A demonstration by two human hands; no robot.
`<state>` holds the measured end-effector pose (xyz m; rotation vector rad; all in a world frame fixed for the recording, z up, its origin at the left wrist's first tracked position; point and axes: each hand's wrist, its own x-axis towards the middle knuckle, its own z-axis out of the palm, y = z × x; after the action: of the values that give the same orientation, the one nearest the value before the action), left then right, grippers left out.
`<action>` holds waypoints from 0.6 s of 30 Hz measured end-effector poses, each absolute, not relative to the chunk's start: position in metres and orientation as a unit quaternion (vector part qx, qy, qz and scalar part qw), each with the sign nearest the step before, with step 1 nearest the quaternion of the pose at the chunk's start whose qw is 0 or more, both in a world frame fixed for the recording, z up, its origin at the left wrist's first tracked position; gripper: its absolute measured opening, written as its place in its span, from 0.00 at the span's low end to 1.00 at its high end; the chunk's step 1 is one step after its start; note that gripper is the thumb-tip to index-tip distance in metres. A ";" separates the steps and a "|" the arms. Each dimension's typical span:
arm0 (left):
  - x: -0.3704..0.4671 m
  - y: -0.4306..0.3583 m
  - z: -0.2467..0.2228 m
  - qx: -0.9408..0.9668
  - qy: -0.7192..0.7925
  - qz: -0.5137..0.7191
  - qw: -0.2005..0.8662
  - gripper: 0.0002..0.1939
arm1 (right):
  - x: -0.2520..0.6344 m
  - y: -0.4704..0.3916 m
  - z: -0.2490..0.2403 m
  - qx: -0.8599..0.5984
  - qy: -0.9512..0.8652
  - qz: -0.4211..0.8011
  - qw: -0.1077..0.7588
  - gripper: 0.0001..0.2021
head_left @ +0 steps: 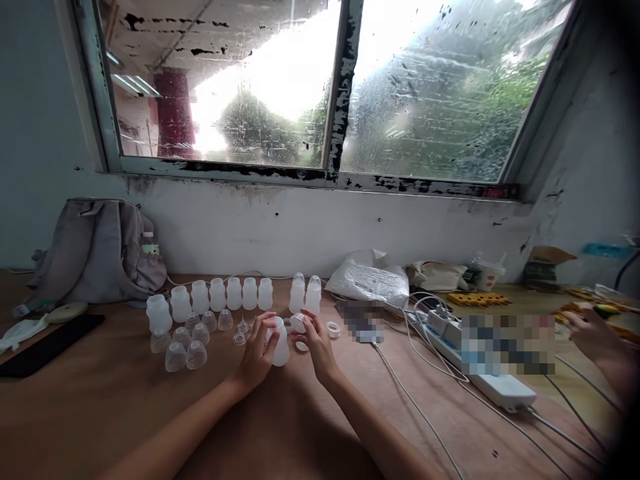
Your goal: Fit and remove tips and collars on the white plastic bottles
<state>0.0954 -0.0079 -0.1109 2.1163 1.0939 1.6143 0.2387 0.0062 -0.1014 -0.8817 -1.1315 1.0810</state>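
Observation:
My left hand is wrapped round a frosted white baby bottle, which stands nearly upright just above or on the table. Close to its mouth, my right hand pinches a white screw ring, apart from the bottle as far as I can see. Whether a teat sits in that ring I cannot tell. Another white ring lies right of my fingers, and one more shows between my hands. Clear teats lie beside my left hand.
Several open bottles stand in a row behind clear domed caps. Two capped bottles stand further right. A power strip with trailing cables lies to the right. Another person's hand works at the far right. A backpack sits left.

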 end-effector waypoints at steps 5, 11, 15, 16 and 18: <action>0.095 -0.011 -0.120 0.738 0.360 0.536 0.196 0.10 | 0.236 0.000 -0.096 -0.352 -0.545 0.422 0.634 0.13; 0.097 -0.009 -0.126 0.710 0.356 0.492 0.357 0.28 | 0.234 -0.008 -0.092 -0.385 -0.641 0.299 0.592 0.12; 0.097 -0.005 -0.127 0.701 0.354 0.471 0.401 0.26 | 0.236 -0.008 -0.091 -0.388 -0.683 0.246 0.567 0.12; 0.096 -0.005 -0.126 0.696 0.353 0.478 0.403 0.25 | 0.236 -0.008 -0.090 -0.386 -0.691 0.240 0.563 0.12; 0.094 -0.006 -0.122 0.685 0.342 0.494 0.412 0.25 | 0.237 -0.008 -0.090 -0.381 -0.701 0.237 0.554 0.12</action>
<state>0.0942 -0.0061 -0.1216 1.7240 0.8615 1.2419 0.2371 -0.0075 -0.0902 -0.9007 -1.6574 0.5604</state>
